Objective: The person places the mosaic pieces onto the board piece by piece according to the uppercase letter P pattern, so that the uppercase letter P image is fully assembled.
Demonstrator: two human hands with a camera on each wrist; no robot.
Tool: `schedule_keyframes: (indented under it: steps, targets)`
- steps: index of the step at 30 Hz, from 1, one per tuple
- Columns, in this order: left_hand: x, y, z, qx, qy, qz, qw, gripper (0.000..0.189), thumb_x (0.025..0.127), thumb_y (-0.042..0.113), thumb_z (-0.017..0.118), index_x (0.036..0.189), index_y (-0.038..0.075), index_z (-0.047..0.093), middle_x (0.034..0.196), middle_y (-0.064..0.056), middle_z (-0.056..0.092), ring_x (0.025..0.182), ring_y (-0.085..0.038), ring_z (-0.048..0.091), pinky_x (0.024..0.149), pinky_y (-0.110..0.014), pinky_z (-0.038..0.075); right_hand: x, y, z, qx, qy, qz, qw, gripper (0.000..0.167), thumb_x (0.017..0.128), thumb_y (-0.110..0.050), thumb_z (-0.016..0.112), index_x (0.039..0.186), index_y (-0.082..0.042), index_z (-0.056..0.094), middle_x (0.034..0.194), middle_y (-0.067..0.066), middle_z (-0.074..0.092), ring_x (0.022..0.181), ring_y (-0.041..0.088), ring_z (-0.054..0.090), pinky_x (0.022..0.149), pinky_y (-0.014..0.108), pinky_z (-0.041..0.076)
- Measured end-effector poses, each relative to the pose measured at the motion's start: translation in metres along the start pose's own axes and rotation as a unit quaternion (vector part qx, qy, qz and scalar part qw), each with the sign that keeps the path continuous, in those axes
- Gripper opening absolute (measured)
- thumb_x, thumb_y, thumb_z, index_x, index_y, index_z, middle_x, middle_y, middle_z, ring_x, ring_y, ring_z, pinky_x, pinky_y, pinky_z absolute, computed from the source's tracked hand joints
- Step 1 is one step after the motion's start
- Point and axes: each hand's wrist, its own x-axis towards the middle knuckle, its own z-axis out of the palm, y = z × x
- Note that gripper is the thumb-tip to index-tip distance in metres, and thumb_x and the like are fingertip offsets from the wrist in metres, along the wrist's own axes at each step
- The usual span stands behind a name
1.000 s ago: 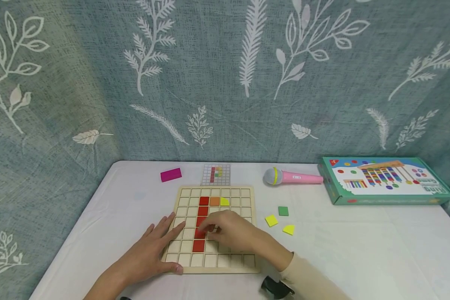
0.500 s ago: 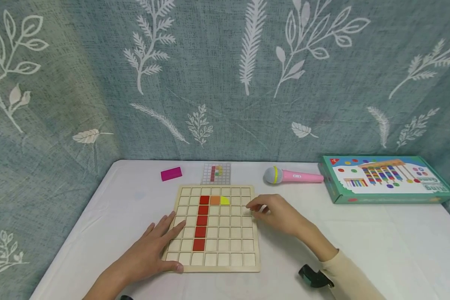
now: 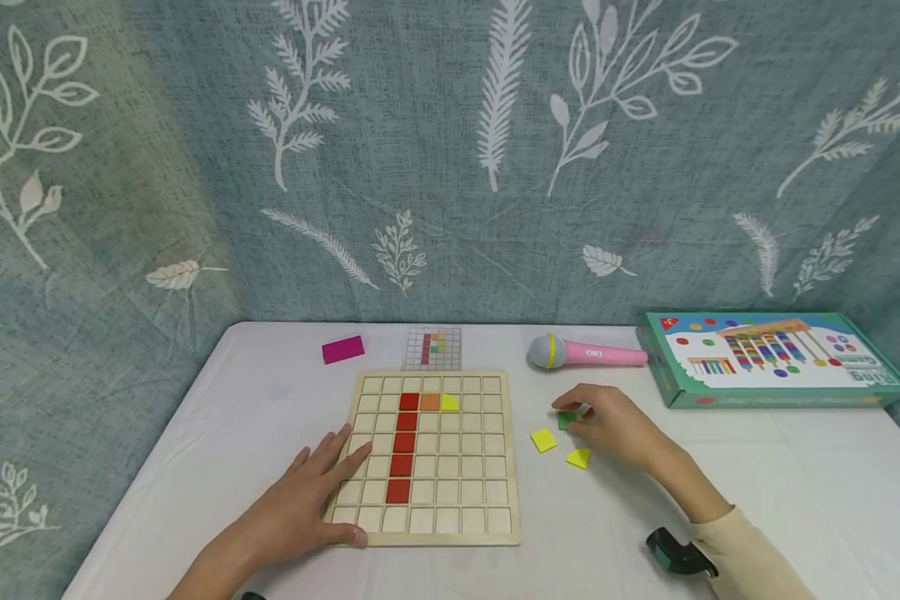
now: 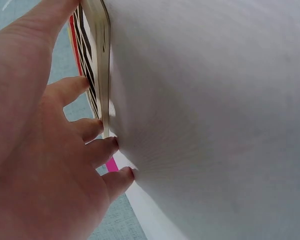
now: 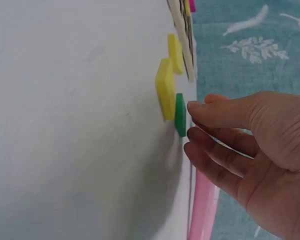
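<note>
My left hand [image 3: 300,504] lies spread over the left edge of a wooden grid board [image 3: 435,540], fingers straight and the thumb by its lower edge. A column of red square tiles [image 3: 402,442] sits in the board, with an orange tile [image 3: 430,402] and a yellow quarter-round tile [image 3: 449,403] along the top row. To the board's right, my right hand [image 3: 615,425] hovers around a green square tile [image 3: 566,421] with fingers loosely bent. In the right wrist view the green tile [image 5: 180,116] lies on the table, slightly apart from the fingertips.
Near the right hand lie a yellow square tile [image 3: 543,441] and another yellow quarter-round tile [image 3: 578,458]. Behind the board are a pattern card [image 3: 452,337], a magenta block [image 3: 342,350] and a pink toy microphone [image 3: 600,355]. A green toy box [image 3: 780,367] stands back right.
My right hand has moved right, from over the red column to the green tile beside the board. The left hand has stayed on the board's edge.
</note>
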Motion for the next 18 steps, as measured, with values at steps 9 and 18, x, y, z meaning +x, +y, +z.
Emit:
schedule_keyframes:
  steps: [9,18]
  targets:
    - [-0.0009,-0.0016,0.0014,-0.002,0.006,0.005,1.0,0.112,0.06,0.07,0.074,0.151,0.016,0.039,0.161,-0.018,0.018,0.145,-0.044,0.017,0.114,-0.065,0.015,0.0012,0.0034,0.0019,-0.006,0.001,-0.007,1.0,0.034,0.081,0.009,0.073,0.114,0.003,0.067,0.102,0.007,0.07,0.092,0.021,0.065,0.079,0.035,0.057]
    - [-0.0011,-0.0024,0.0022,0.005,0.011,0.014,0.9998,0.111,0.061,0.071,0.073,0.151,0.016,0.039,0.161,-0.018,0.019,0.145,-0.044,0.018,0.114,-0.064,0.016,0.0037,0.0013,-0.0029,-0.007,-0.002,-0.023,0.9997,0.038,0.079,0.011,0.072,0.116,0.005,0.065,0.09,0.002,0.067,0.083,0.015,0.062,0.074,0.03,0.057]
